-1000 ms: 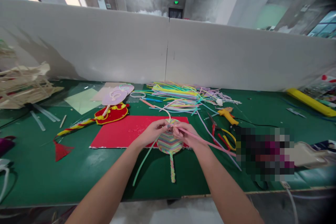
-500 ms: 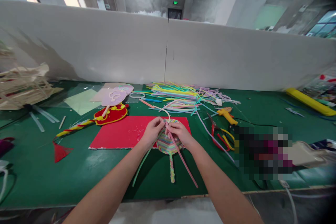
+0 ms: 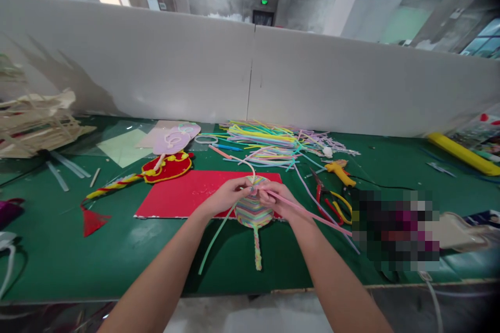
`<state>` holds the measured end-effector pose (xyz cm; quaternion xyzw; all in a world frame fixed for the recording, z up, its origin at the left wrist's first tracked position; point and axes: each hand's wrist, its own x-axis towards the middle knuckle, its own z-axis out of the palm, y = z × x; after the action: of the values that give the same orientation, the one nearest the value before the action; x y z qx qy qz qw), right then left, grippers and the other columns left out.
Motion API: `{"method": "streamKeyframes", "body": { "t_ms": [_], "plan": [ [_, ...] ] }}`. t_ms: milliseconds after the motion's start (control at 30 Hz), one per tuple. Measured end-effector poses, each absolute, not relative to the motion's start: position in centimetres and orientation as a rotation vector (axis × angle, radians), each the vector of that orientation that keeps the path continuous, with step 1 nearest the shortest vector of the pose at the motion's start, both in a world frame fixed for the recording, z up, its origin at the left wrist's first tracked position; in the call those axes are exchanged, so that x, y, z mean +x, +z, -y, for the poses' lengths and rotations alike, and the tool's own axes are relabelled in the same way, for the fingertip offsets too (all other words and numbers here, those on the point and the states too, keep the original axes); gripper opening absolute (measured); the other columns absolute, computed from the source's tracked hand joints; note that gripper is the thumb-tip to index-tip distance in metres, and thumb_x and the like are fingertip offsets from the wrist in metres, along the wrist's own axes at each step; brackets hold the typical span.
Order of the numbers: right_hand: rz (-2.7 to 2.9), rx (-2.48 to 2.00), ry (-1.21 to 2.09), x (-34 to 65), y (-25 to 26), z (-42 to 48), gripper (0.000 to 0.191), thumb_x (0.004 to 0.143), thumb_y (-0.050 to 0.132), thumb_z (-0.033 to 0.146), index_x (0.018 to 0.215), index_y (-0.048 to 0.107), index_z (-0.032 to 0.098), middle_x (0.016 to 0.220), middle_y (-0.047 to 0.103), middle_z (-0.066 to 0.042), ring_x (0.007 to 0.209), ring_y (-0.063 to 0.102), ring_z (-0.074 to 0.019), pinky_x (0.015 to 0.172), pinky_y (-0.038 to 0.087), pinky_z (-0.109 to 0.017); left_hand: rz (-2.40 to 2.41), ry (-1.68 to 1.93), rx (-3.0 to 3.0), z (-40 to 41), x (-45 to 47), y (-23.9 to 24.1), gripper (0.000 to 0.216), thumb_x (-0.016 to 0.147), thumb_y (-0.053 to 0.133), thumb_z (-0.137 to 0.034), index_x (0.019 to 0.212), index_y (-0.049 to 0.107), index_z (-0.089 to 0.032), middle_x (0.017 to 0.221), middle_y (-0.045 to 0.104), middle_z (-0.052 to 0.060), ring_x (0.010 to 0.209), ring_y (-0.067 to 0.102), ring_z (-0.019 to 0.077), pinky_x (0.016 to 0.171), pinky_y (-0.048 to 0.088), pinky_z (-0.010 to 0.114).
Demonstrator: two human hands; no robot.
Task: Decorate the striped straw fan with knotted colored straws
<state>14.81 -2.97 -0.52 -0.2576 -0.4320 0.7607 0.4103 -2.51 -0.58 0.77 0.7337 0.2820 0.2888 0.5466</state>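
A small round fan woven from pastel pipe cleaners lies on the green table, its braided handle pointing toward me. My left hand pinches its top rim from the left. My right hand is closed on a pink pipe cleaner that runs out to the right over the table. A light green pipe cleaner trails from the fan down to the left. Both hands meet at the fan's upper edge, over a red foam sheet.
A heap of coloured pipe cleaners lies behind the red sheet. Red-handled pliers and a yellow glue gun lie to the right. A red and yellow tasselled ornament and a lilac fan sit at the left. White panels wall the table's back.
The pink pipe cleaner, which hung down toward me half a second ago, has been swung out to the right by my right hand. The left hand stays on the fan's rim.
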Motion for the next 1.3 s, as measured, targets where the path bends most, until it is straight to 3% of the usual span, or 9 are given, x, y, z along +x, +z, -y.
{"method": "streamKeyframes", "body": {
  "t_ms": [167, 367, 600, 867, 1167, 1300],
  "plan": [
    [1.124, -0.626, 1.940, 14.9, -0.2, 3.2, 0.037, 0.076, 0.046, 0.020, 0.039, 0.044, 0.014, 0.033, 0.027, 0.005, 0.034, 0.026, -0.0049, 0.038, 0.018, -0.021, -0.613, 0.637, 1.738, 0.8, -2.3, 0.7, 0.022, 0.079, 0.049, -0.034, 0.078, 0.057, -0.013, 0.079, 0.056, 0.003, 0.077, 0.051, 0.0143, 0.069, 0.039, 0.024],
    [1.180, -0.773, 1.825, 14.5, -0.2, 3.3, 0.025, 0.078, 0.052, 0.032, 0.061, 0.056, 0.014, 0.040, 0.041, 0.005, 0.034, 0.029, -0.0045, 0.036, 0.017, -0.020, -0.734, 0.875, 1.655, 0.4, -2.4, 0.4, 0.023, 0.076, 0.051, -0.036, 0.068, 0.050, -0.014, 0.067, 0.050, -0.002, 0.065, 0.046, 0.0107, 0.062, 0.036, 0.021],
    [1.103, -0.886, 1.733, 13.8, -0.9, 3.2, 0.025, 0.076, 0.055, 0.033, 0.062, 0.058, 0.013, 0.048, 0.049, 0.002, 0.043, 0.041, -0.0057, 0.039, 0.023, -0.018, -0.932, 1.125, 1.606, 0.8, -1.0, -0.1, 0.021, 0.079, 0.047, -0.033, 0.066, 0.046, -0.016, 0.063, 0.045, -0.003, 0.063, 0.043, 0.0100, 0.061, 0.035, 0.021],
    [0.998, -0.691, 1.869, 14.9, -0.6, 3.0, 0.036, 0.078, 0.045, 0.024, 0.045, 0.053, 0.012, 0.036, 0.038, 0.002, 0.038, 0.034, -0.0056, 0.040, 0.024, -0.020, -0.789, 0.848, 1.654, 0.5, -2.1, 0.3, 0.027, 0.080, 0.044, -0.038, 0.070, 0.054, -0.014, 0.069, 0.051, -0.001, 0.069, 0.047, 0.0113, 0.065, 0.037, 0.021],
    [1.088, -0.676, 1.931, 14.6, 0.1, 3.4, 0.037, 0.077, 0.046, 0.023, 0.042, 0.049, 0.013, 0.035, 0.034, 0.004, 0.034, 0.026, -0.0043, 0.036, 0.019, -0.020, -0.588, 0.647, 1.687, 0.6, -2.5, 0.6, 0.020, 0.076, 0.052, -0.033, 0.075, 0.058, -0.013, 0.077, 0.056, 0.002, 0.076, 0.052, 0.0132, 0.070, 0.040, 0.022],
    [1.096, -0.726, 1.898, 14.5, 0.0, 3.3, 0.032, 0.078, 0.049, 0.029, 0.051, 0.053, 0.013, 0.039, 0.038, 0.004, 0.036, 0.031, -0.0049, 0.036, 0.019, -0.019, -0.705, 0.787, 1.672, 0.4, -2.4, 0.4, 0.022, 0.077, 0.051, -0.033, 0.070, 0.055, -0.013, 0.070, 0.054, 0.000, 0.069, 0.050, 0.0112, 0.066, 0.038, 0.021]
  ]
}}
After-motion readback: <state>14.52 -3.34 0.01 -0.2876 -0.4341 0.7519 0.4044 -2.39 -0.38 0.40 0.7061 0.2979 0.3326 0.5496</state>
